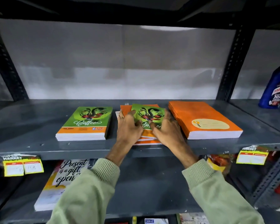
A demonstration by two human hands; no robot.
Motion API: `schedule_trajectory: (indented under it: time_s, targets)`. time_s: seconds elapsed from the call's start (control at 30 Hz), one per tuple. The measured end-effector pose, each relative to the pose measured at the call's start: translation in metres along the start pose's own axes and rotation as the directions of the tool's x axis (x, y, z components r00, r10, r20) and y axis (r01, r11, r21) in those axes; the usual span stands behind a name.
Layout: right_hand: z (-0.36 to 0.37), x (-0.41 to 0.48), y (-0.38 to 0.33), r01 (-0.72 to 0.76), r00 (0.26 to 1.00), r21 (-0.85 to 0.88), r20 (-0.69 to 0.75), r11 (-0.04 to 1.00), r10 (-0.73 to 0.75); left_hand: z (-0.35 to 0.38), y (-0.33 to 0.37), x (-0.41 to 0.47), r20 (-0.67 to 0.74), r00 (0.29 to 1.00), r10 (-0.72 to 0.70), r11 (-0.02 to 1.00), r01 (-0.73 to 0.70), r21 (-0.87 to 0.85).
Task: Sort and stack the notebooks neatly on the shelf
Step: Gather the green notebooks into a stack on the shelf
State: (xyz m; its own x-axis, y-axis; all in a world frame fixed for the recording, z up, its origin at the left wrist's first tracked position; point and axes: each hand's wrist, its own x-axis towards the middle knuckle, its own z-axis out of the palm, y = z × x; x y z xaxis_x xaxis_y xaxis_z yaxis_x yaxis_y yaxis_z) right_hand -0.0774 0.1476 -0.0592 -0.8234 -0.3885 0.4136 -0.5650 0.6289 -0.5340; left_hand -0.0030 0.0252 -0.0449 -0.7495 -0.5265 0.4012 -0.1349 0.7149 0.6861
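Three groups of notebooks lie on the grey metal shelf [39, 143]. At the left is a squared stack with a green "Coffee" cover [86, 125]. At the right is a squared stack of orange notebooks [202, 118]. Between them is a loose, skewed pile [148, 114] with a green "Coffee" notebook on top and orange covers below. My left hand [128, 126] presses on that pile's left side. My right hand [166, 129] grips its right side. Both hands cover the pile's front half.
A blue bottle [276, 89] stands at the far right of the shelf. Black slotted uprights [233, 62] frame the bay. Yellow price tags [23, 165] hang from the shelf edge. On the lower shelf lies a book with "Present is a gift" lettering [63, 177].
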Motion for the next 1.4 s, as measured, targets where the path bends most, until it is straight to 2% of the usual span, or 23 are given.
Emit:
schedule_trajectory:
  time_s: [0.17,0.27,0.4,0.5,0.63,0.77,0.87,0.97,1.03,1.1,1.17,1.2,1.27,1.33,1.4]
  targets:
    - [-0.010,-0.003,0.002,-0.035,0.996,0.270,-0.066,0.962,0.055,-0.006,0.006,-0.003,-0.130,0.990,0.061,0.978,-0.085,-0.190]
    - [-0.019,-0.005,-0.003,0.001,0.988,0.362,-0.147,0.932,0.056,-0.011,0.010,-0.001,-0.141,0.989,0.034,0.933,-0.083,-0.351]
    - [-0.024,0.000,-0.030,0.053,0.988,0.508,-0.150,0.860,0.028,-0.038,-0.001,0.010,-0.162,0.987,0.002,0.884,-0.077,-0.462]
    - [-0.014,0.005,-0.061,0.064,0.995,0.647,-0.100,0.760,0.001,-0.068,-0.016,0.020,-0.164,0.986,-0.024,0.866,-0.062,-0.497]
    - [0.026,0.014,-0.113,-0.015,0.997,0.755,0.058,0.655,-0.045,-0.113,-0.059,0.029,-0.251,0.959,-0.134,0.870,-0.008,-0.493]
    - [0.065,0.016,-0.155,-0.049,0.981,0.654,0.173,0.755,-0.086,-0.143,-0.107,0.028,-0.310,0.927,-0.209,0.925,0.085,-0.371]
    - [0.088,0.015,-0.168,-0.091,0.961,0.503,0.271,0.859,-0.057,-0.145,-0.128,0.025,-0.254,0.937,-0.239,0.948,0.169,-0.270]
    - [0.101,0.012,-0.173,-0.071,0.936,0.278,0.350,0.958,-0.032,-0.143,-0.136,0.020,-0.180,0.949,-0.260,0.965,0.251,-0.072]
    - [0.098,0.011,-0.172,-0.035,0.932,0.239,0.359,0.970,-0.055,-0.146,-0.136,0.022,-0.160,0.955,-0.251,0.955,0.271,0.122]
    - [0.085,0.015,-0.162,-0.004,0.942,0.252,0.325,0.968,-0.081,-0.142,-0.126,0.027,-0.190,0.962,-0.195,0.913,0.249,0.323]
    - [0.066,0.021,-0.148,0.017,0.961,0.267,0.263,0.963,-0.089,-0.138,-0.103,0.024,-0.275,0.958,-0.077,0.924,0.172,0.342]
    - [0.053,0.025,-0.136,0.013,0.974,0.247,0.215,0.969,-0.068,-0.130,-0.089,0.024,-0.281,0.960,0.011,0.935,0.090,0.343]
    - [0.029,0.034,-0.108,-0.013,0.992,0.167,0.129,0.986,-0.009,-0.108,-0.063,0.024,-0.223,0.963,0.150,0.910,-0.047,0.413]
    - [0.009,0.040,-0.073,-0.064,0.995,0.033,0.079,0.997,0.061,-0.077,-0.043,0.022,-0.146,0.975,0.165,0.888,-0.083,0.453]
    - [-0.003,0.039,-0.043,-0.136,0.985,-0.105,0.094,0.985,0.146,-0.049,-0.033,0.019,-0.062,0.986,0.153,0.853,-0.100,0.513]
